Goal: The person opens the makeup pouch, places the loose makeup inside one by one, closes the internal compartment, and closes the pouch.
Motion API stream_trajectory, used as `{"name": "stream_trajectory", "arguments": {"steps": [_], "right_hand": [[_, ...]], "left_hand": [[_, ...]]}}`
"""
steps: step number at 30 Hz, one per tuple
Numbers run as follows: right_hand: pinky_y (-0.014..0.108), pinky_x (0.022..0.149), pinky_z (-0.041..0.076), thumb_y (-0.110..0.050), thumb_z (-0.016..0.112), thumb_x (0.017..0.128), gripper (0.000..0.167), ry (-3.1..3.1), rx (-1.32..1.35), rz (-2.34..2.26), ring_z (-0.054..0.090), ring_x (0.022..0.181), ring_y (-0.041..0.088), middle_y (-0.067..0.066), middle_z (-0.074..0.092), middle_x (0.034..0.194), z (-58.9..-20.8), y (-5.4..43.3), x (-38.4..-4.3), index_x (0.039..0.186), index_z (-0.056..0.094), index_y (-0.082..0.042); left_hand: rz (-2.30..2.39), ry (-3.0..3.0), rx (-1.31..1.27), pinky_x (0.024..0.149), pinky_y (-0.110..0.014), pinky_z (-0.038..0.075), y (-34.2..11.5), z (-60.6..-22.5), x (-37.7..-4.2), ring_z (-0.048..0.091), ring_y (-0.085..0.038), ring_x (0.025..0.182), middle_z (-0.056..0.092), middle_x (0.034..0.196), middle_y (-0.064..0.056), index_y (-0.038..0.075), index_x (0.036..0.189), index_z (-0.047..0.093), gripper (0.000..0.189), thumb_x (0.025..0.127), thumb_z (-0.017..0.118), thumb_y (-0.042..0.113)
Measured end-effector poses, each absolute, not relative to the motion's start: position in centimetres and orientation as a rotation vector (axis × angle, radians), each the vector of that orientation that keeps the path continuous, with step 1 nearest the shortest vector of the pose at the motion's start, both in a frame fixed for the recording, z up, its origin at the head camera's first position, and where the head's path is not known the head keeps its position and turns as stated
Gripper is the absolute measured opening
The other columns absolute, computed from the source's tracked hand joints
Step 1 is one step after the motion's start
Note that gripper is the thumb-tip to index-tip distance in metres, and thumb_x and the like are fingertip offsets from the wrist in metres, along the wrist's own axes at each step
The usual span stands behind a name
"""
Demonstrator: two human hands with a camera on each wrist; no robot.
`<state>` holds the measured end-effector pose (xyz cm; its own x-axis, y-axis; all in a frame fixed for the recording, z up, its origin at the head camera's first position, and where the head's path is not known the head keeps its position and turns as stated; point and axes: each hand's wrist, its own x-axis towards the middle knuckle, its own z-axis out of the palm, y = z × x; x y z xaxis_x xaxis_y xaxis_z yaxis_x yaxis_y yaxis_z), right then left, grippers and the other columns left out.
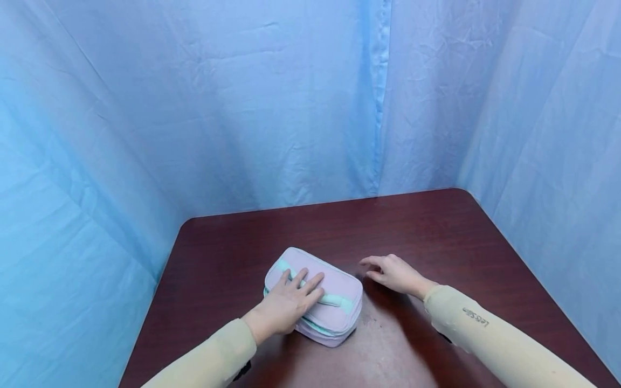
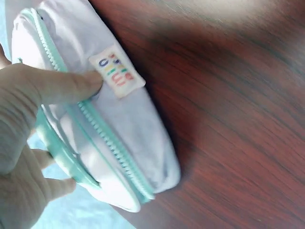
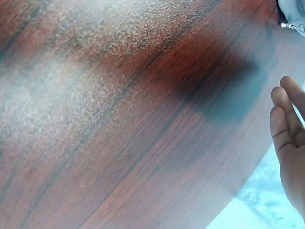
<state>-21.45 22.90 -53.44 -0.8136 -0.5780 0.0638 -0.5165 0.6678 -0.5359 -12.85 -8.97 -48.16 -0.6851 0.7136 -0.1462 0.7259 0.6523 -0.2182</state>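
A lilac zippered pouch (image 1: 335, 277) with mint-green trim lies on the table. Across its top runs a mint handle strap (image 1: 332, 299). My left hand (image 1: 288, 304) rests on the pouch with its fingers spread over the top and strap. In the left wrist view the thumb (image 2: 71, 87) lies against the pouch's side, beside a small label (image 2: 116, 71) with coloured letters and a mint zipper (image 2: 107, 136). Just right of the pouch, my right hand (image 1: 395, 274) hovers near the tabletop, holding nothing, its fingers loosely bent. A metal zipper pull (image 3: 288, 26) shows in the right wrist view.
The dark reddish-brown wooden table (image 1: 427, 226) has rounded far corners and a glossy, light-reflecting surface. Light blue curtains (image 1: 291, 108) hang behind it and along both sides.
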Motion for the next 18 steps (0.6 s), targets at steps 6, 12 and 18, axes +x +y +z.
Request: {"name": "stream_trajectory", "arguments": {"steps": [6,12,18], "right_hand": [[0.038,0.085,0.059,-0.014,0.068,0.099,0.033,2.713,-0.868,-0.869,0.071,0.101,0.015,0.004,0.073,0.12,-53.4,22.8,-21.5,0.131,0.068,-0.011],[0.035,0.084,0.059,-0.015,0.067,0.099,0.033,2.661,-0.873,-0.912,0.071,0.1,0.013,0.004,0.073,0.119,-53.0,22.2,-21.4,0.133,0.067,-0.011],[0.041,0.086,0.059,-0.016,0.068,0.1,0.034,2.601,-0.893,-0.987,0.071,0.103,0.013,0.007,0.072,0.124,-52.8,21.4,-21.4,0.134,0.067,-0.011]], "left_hand": [[-0.365,2.875,1.311,0.099,-0.057,0.052,-10.8,-48.5,-13.8,0.045,-0.035,0.143,0.035,0.162,-0.007,0.014,0.119,0.047,0.058,0.078,0.087,0.015],[-0.311,2.941,1.388,0.095,-0.047,0.056,-12.9,-49.1,-14.6,0.046,-0.031,0.143,0.042,0.159,-0.007,0.013,0.115,0.049,0.043,0.084,0.078,0.005],[-0.27,2.992,1.547,0.101,-0.044,0.054,-14.6,-49.6,-15.1,0.052,-0.031,0.138,0.049,0.153,-0.008,0.011,0.108,0.052,0.03,0.088,0.073,0.001]]}}
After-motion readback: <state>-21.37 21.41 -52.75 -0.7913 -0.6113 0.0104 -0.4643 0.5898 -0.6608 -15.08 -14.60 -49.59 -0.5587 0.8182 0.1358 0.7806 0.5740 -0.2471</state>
